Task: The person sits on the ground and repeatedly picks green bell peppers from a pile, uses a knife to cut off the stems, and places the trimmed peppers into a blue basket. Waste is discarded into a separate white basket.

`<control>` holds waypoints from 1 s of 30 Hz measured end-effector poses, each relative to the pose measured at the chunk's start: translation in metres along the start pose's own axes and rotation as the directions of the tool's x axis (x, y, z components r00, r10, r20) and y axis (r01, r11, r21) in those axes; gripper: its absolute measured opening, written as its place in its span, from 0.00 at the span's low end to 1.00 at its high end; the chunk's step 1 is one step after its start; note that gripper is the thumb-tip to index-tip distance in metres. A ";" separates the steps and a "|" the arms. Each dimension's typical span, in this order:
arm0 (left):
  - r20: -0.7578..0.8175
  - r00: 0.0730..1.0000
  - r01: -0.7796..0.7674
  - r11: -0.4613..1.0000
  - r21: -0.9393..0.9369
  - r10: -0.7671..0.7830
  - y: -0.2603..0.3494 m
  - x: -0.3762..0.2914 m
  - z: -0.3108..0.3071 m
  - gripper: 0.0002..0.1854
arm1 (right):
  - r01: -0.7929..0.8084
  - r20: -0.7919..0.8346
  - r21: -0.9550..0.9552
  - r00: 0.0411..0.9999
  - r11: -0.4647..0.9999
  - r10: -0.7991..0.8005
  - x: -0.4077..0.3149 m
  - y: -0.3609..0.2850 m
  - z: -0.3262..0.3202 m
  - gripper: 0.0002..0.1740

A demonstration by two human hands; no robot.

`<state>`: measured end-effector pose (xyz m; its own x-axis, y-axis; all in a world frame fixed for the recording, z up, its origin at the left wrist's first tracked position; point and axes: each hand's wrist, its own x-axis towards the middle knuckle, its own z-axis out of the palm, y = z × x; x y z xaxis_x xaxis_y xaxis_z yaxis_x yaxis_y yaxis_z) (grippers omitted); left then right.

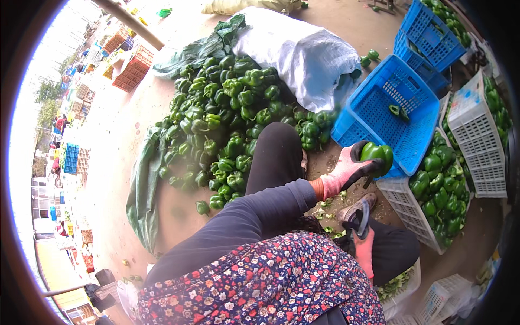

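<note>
A green bell pepper (377, 157) with its stem pointing down is in my left hand (344, 170), gloved in pink with dark fingertips. It is held beside the near corner of a tilted blue plastic crate (406, 134). Inside that crate lie a cut green pepper (400, 112) and its pieces. My right hand (361, 248), in a matching glove, is by my right knee and grips a metal cutting tool (364, 219); its exact kind cannot be told. A large heap of green bell peppers (227, 97) spreads on the ground beyond my left leg.
A white woven sack (296, 44) and green sheeting (142, 191) border the heap. A white crate of peppers (410, 207) stands right, with another white crate (477, 138) and stacked blue crates (430, 36) behind. Green trimmings (321, 213) litter the ground near my foot. Distant crates (134, 67) stand left.
</note>
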<state>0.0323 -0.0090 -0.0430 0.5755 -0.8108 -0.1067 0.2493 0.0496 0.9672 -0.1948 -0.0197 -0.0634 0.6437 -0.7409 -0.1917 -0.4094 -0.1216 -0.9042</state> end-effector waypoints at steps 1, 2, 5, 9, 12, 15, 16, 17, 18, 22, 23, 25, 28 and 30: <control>0.046 0.996 0.080 0.996 -0.030 -0.078 0.002 -0.002 -0.003 0.33 | -0.152 -0.092 0.074 0.983 0.986 0.158 0.006 -0.006 -0.009 0.26; 0.119 0.985 0.137 0.987 -0.081 -0.127 0.003 -0.006 -0.006 0.33 | -0.180 -0.081 0.193 0.977 0.965 0.199 0.014 -0.013 -0.022 0.29; 0.417 0.897 0.203 0.974 -0.097 -0.145 0.003 -0.018 -0.001 0.33 | 0.010 -0.049 0.323 0.999 0.946 0.007 0.045 -0.025 -0.034 0.38; 0.297 0.951 0.027 0.982 0.185 -0.082 0.010 -0.026 0.008 0.32 | 0.326 0.033 0.105 0.943 0.940 -0.331 0.064 -0.037 -0.032 0.43; 0.298 0.949 0.063 0.990 0.129 -0.099 0.016 -0.026 0.006 0.26 | 0.342 0.005 0.150 0.938 0.928 -0.347 0.064 -0.049 -0.023 0.47; 0.326 0.932 0.140 0.987 0.082 -0.159 0.016 -0.025 -0.002 0.21 | 0.303 -0.063 0.274 0.953 0.913 -0.298 0.065 -0.049 -0.020 0.44; 0.320 0.920 0.242 0.970 -0.008 -0.227 0.014 -0.024 -0.003 0.16 | 0.223 -0.075 0.395 0.975 0.891 -0.211 0.065 -0.044 -0.020 0.43; 0.312 0.950 -0.054 0.985 0.165 0.000 0.011 -0.024 -0.005 0.15 | 0.171 -0.006 0.438 0.982 0.882 -0.188 0.064 -0.036 -0.019 0.36; 0.364 0.901 -0.355 0.883 0.307 0.236 0.008 -0.024 -0.006 0.15 | 0.275 -0.012 0.332 0.958 0.902 -0.288 0.065 -0.025 -0.022 0.30; 0.178 0.945 -0.264 0.961 -0.081 0.274 -0.001 -0.017 -0.006 0.16 | 0.072 -0.003 0.573 0.996 0.817 -0.086 0.068 0.003 -0.017 0.22; 0.205 0.950 -0.213 0.968 -0.130 0.236 -0.002 -0.013 -0.006 0.15 | 0.077 -0.013 0.633 0.996 0.770 -0.089 0.075 -0.001 -0.019 0.23; 0.250 0.940 -0.189 0.964 -0.187 0.232 -0.003 -0.007 -0.006 0.17 | 0.072 0.015 0.798 0.990 0.598 -0.139 0.099 -0.027 -0.032 0.25; 0.459 0.866 0.491 0.505 -0.710 -0.198 -0.004 0.001 -0.010 0.19 | 0.120 -0.157 0.641 0.987 0.758 -0.023 0.152 -0.088 -0.081 0.26; 0.293 0.917 0.398 0.699 -0.594 -0.273 -0.007 0.003 -0.010 0.25 | 0.195 -0.210 0.615 0.974 0.764 -0.080 0.180 -0.110 -0.105 0.27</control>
<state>0.0397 -0.0058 -0.0523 0.2316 -0.9273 -0.2940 0.8661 0.0589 0.4965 -0.1016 -0.2090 0.0413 0.5245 -0.8507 -0.0343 0.2101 0.1684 -0.9631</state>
